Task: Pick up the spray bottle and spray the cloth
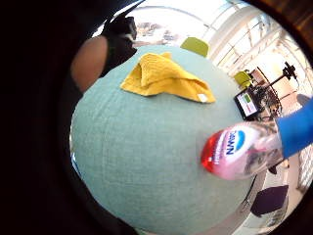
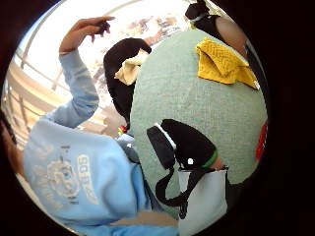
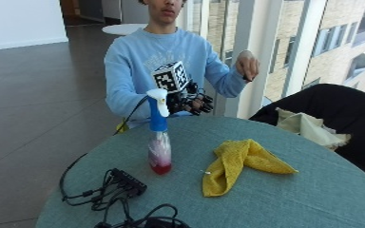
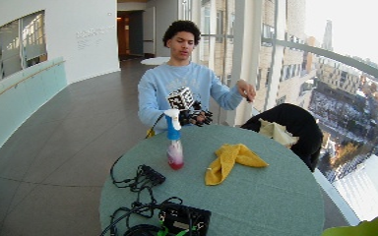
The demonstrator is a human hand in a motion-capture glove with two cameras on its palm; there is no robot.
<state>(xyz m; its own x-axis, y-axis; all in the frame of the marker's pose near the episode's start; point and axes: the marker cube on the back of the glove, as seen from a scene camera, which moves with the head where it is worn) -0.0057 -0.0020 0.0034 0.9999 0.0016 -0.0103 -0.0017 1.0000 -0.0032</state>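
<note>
Red liquid low in the upright spray bottle (image 3: pixel 159 142); gloved right hand (image 3: pixel 192 103) behind, grip released.

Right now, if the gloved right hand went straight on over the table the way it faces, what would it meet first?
Probably the spray bottle, which stands upright on the table in front of the right hand. The hand hangs above the table's near edge, not touching it. The yellow cloth lies to one side. Depth is unclear.

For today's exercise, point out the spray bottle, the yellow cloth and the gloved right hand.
spray bottle (image 3: pixel 159 151): outside view, clear body above the red liquid.
yellow cloth (image 3: pixel 239 161): outside view, middle fold.
right hand (image 3: pixel 192 102): outside view, gloved fingers.
</note>
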